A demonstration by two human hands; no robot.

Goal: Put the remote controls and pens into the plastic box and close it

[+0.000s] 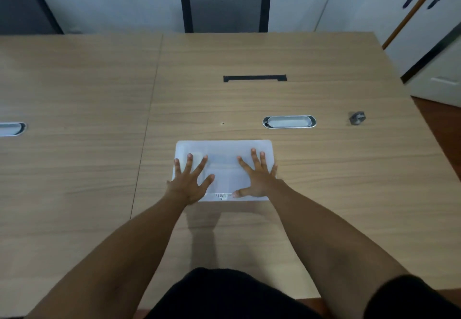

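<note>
Head view: the translucent plastic box (223, 169) sits on the wooden table (299, 99) just below centre, its lid on top. The left hand (190, 181) lies flat on the lid's left half, fingers spread and released, gripping nothing; its heel hangs over the box's near-left corner. The right hand (259, 181) lies flat on the right half in the same way, fingers splayed, thumb tip beside a barcode label (221, 196) at the near edge.

Around the box: at 1 o'clock, near it, an oval metal cable grommet (289, 121); at 2 o'clock, well apart, a small grey metal object (357, 118), too blurred to identify. At 12 o'clock, farther off, a black slot (255, 78) in the tabletop, and beyond the table a black mesh chair (225, 1). White cabinets (424, 31) stand at upper right. Nothing blocks either hand.

Through the cloudy lid only pale shapes show; remotes or pens inside cannot be made out. A second grommet (11, 128) is cut off at the left edge.
</note>
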